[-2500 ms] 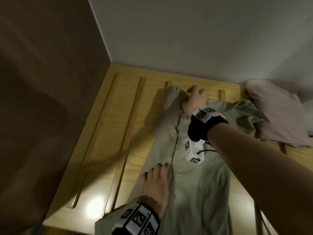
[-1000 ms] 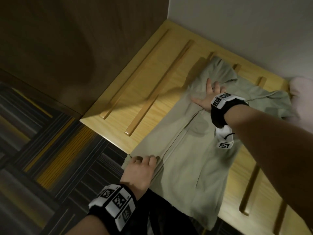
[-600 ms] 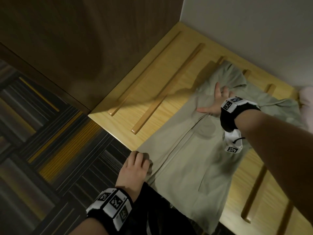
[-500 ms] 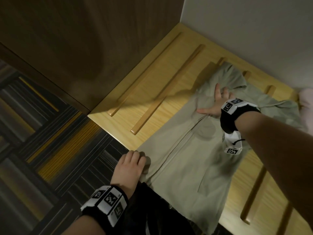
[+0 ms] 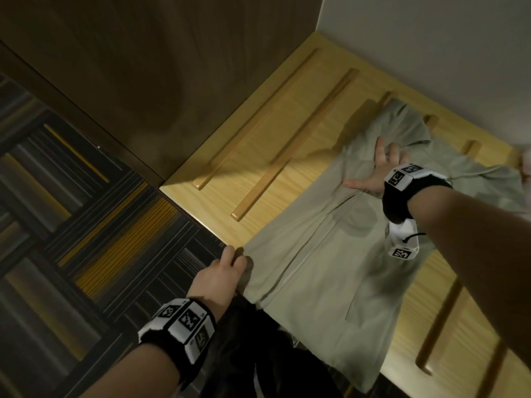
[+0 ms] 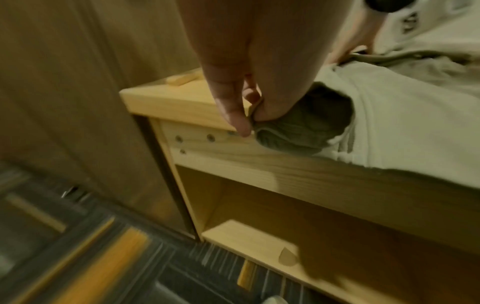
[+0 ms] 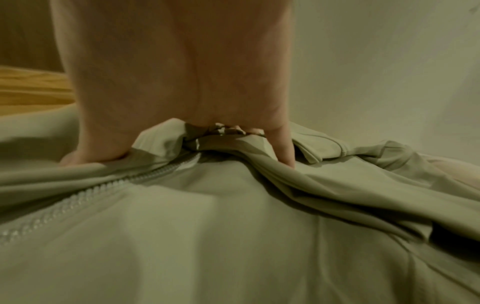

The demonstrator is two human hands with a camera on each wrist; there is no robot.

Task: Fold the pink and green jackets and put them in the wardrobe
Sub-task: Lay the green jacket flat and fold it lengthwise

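The green jacket (image 5: 330, 268) lies zipped and front up on a slatted wooden top (image 5: 273, 156), its hem hanging over the near edge. My left hand (image 5: 237, 255) pinches the hem's left corner at that edge; in the left wrist view thumb and fingers (image 6: 250, 121) squeeze bunched green fabric (image 6: 402, 123). My right hand (image 5: 373, 170) lies flat with spread fingers on the chest just below the collar, pressing the cloth (image 7: 233, 226) beside the zipper (image 7: 78, 201). Only a sliver of the pink jacket (image 5: 525, 165) shows at the far right edge.
A dark wooden panel (image 5: 143, 67) rises left of the top and a white wall (image 5: 431, 38) stands behind it. Raised slats (image 5: 293, 145) run across the bare left part. Striped carpet (image 5: 71, 225) lies below. An open shelf (image 6: 259, 236) sits under the top.
My left hand slid left along the hem from the zipper to the corner and pinched it. My right hand let go of the collar and now lies flat below it.
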